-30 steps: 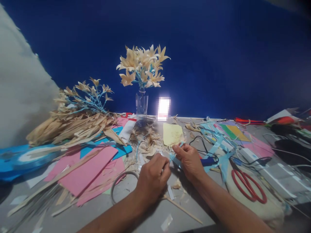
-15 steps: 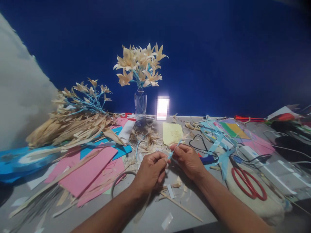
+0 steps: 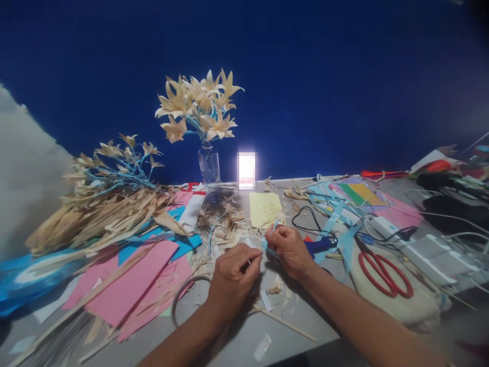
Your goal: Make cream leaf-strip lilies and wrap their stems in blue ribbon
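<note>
Close together over the middle of the table are my two hands. My right hand [image 3: 288, 250] pinches a thin light blue strip [image 3: 264, 243]; one end of it sticks up above the fingers and another part hangs toward my other hand. My left hand [image 3: 235, 270] is closed, thumb against forefinger, right beside the strip's lower part. Whatever lies between those left fingertips is too small to make out. Behind my hands is a yellow paper sheet [image 3: 264, 206], scattered with dry scraps.
A glass vase [image 3: 210, 173] of pale flowers [image 3: 198, 104] stands at the back. Dried husks [image 3: 103, 214] and pink paper [image 3: 133, 280] lie left. To the right are red-handled scissors [image 3: 385, 272] on a folded cloth [image 3: 397, 300], a power strip [image 3: 428, 257] and cables.
The view has shifted and tilted slightly. My left hand has turned and its fingertips have drawn slightly away from the right hand's, which still pinch the blue strip.
</note>
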`<control>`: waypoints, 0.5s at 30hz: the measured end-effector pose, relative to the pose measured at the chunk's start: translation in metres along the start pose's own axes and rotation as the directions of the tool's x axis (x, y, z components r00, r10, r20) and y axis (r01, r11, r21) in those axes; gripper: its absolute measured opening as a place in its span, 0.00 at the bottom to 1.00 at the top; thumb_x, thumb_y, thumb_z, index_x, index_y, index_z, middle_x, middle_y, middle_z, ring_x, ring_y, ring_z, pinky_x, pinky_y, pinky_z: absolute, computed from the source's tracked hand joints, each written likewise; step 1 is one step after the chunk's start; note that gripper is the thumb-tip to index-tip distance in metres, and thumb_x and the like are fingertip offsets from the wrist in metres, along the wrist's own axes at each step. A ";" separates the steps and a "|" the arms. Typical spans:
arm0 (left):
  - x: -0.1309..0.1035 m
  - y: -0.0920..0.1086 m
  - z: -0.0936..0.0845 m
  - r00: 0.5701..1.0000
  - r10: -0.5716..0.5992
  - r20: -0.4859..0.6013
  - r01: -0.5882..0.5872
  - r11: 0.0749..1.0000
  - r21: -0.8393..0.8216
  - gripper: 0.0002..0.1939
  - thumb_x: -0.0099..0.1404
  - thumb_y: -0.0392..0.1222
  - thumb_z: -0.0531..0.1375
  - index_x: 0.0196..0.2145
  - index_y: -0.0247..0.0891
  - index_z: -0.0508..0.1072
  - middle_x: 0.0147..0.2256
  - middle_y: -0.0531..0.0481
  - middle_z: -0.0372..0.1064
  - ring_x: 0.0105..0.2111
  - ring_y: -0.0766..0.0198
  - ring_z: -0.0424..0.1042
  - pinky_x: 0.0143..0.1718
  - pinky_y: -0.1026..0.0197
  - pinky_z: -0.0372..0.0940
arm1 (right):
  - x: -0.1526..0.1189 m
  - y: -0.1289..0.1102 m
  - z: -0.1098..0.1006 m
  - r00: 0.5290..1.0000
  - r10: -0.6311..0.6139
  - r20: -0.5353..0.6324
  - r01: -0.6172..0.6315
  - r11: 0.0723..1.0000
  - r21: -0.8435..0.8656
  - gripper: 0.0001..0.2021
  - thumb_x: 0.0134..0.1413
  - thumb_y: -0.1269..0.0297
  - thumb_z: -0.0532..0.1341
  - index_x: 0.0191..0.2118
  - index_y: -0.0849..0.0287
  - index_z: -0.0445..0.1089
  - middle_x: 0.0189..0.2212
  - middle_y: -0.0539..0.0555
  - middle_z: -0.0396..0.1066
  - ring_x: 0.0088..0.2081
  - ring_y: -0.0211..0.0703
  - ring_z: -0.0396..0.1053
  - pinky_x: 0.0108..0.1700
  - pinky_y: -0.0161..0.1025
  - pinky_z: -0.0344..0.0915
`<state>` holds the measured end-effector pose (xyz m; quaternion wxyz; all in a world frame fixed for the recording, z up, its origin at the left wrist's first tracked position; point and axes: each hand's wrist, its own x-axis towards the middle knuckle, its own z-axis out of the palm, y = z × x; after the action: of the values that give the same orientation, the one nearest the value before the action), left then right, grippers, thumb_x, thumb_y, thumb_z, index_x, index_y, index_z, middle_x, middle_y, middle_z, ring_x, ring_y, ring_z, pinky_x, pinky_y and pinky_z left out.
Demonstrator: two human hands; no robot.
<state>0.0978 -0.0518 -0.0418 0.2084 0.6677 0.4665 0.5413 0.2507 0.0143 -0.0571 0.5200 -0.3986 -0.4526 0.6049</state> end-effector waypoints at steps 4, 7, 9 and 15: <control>0.001 0.009 -0.002 0.975 -0.221 0.028 0.223 0.972 -0.075 0.06 0.59 0.35 0.62 0.27 0.39 0.79 0.26 0.51 0.75 0.27 0.64 0.72 0.31 0.64 0.64 | 0.001 0.002 0.001 1.000 -0.027 0.011 0.027 1.000 -0.011 0.24 0.36 0.47 0.75 0.16 0.58 0.63 0.17 0.44 0.58 0.22 0.34 0.51 0.25 0.34 0.49; 0.003 0.013 -0.003 0.924 -0.373 0.086 0.383 0.905 -0.183 0.04 0.58 0.40 0.63 0.28 0.38 0.78 0.23 0.53 0.71 0.22 0.66 0.66 0.25 0.64 0.60 | 0.000 -0.001 0.003 0.998 -0.061 0.011 0.061 0.998 -0.027 0.24 0.36 0.47 0.74 0.16 0.57 0.63 0.19 0.46 0.60 0.24 0.35 0.53 0.27 0.35 0.52; 0.004 0.012 -0.003 0.888 -0.445 0.119 0.461 0.861 -0.215 0.07 0.58 0.43 0.63 0.26 0.38 0.75 0.20 0.55 0.67 0.18 0.67 0.62 0.23 0.64 0.57 | -0.001 -0.003 0.005 0.996 -0.086 0.004 0.086 0.995 -0.058 0.23 0.36 0.47 0.74 0.16 0.57 0.64 0.19 0.47 0.61 0.24 0.36 0.54 0.28 0.36 0.54; 0.003 0.003 0.002 0.914 -0.380 0.139 0.381 0.924 0.019 0.09 0.58 0.40 0.58 0.22 0.40 0.65 0.19 0.57 0.59 0.20 0.67 0.57 0.24 0.63 0.53 | -0.006 -0.004 0.009 0.994 -0.113 0.008 0.113 0.978 -0.173 0.20 0.38 0.52 0.73 0.17 0.58 0.65 0.18 0.47 0.61 0.23 0.36 0.56 0.27 0.37 0.56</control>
<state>0.1007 -0.0502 -0.0383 0.3448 0.5995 0.5694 0.4443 0.2437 0.0070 -0.0507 0.5173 -0.4165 -0.5248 0.5325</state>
